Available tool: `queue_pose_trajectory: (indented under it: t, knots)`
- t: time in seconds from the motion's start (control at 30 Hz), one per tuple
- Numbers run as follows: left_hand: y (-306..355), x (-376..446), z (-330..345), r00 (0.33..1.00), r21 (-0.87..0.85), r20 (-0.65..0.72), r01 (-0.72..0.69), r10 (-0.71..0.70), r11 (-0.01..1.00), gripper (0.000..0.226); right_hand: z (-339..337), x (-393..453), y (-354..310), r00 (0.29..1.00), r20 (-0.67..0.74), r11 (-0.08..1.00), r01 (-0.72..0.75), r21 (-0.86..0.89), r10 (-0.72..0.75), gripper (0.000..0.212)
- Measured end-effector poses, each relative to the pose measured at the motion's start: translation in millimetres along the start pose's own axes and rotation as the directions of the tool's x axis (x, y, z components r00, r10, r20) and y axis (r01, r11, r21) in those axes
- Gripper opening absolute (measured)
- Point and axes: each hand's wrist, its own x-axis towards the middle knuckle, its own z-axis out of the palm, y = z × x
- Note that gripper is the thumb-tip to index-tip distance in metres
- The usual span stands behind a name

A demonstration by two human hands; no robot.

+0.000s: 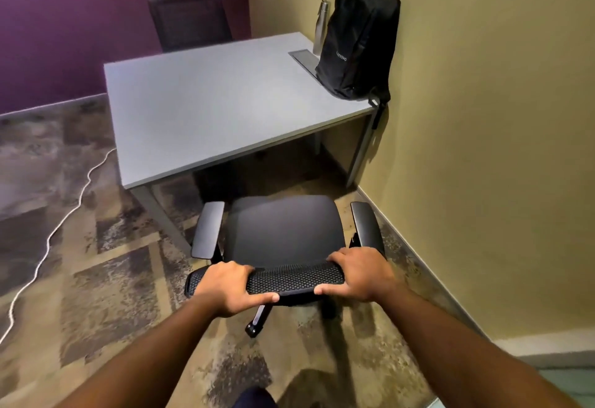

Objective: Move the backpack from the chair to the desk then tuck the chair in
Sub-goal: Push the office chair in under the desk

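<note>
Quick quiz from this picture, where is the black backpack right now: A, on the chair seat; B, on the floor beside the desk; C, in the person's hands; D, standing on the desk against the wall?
D: the backpack stands upright on the desk's far right corner, leaning on the yellow wall, while the left hand and right hand grip the chair backrest.

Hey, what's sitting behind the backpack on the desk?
A metal bottle stands behind the backpack on the desk, near the wall. Only its top and left side show; the backpack covers the rest, along with anything else behind it.
</note>
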Motion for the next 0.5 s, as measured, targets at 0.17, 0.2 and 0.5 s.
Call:
queue_pose_trajectory:
  t: [0.17,0.2,0.5]
  knots:
    - [19,38,-5,0.998,-0.019,-0.024,0.062,-0.063,0.998,0.101,-14,35,44,0.998,0.034,0.998,0.051,-0.025,-0.05,0.118]
    - [21,47,-7,0.997,-0.02,-0.026,0.076,-0.077,0.997,0.101,-17,43,53,0.997,0.042,0.998,0.061,-0.034,-0.06,0.117]
    - [45,119,-22,0.986,-0.004,0.008,0.167,-0.167,0.986,0.107,-33,109,128,0.989,0.064,0.99,0.134,-0.044,-0.131,0.117]
